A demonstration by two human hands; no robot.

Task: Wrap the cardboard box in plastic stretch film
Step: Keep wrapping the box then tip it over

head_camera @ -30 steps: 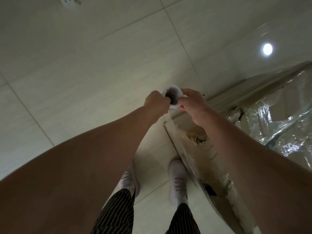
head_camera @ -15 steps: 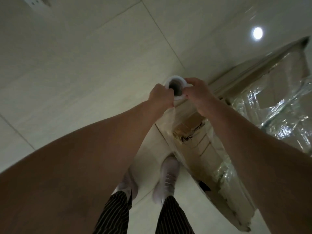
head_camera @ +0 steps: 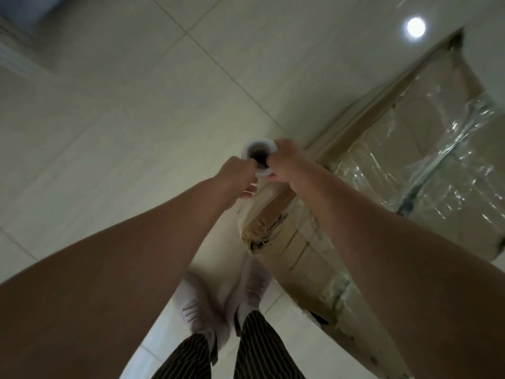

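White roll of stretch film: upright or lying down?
Upright: the white roll of stretch film shows its dark hollow core end-on from above, with the left hand and right hand gripping its top end.

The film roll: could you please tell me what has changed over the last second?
The feet stepped sideways, carrying the roll along the cardboard box; more of its film-covered top shows. The left hand and right hand kept gripping the roll's end.

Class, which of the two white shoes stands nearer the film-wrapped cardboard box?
The right white shoe: it stands beside the brown cardboard box; the left shoe is farther off.
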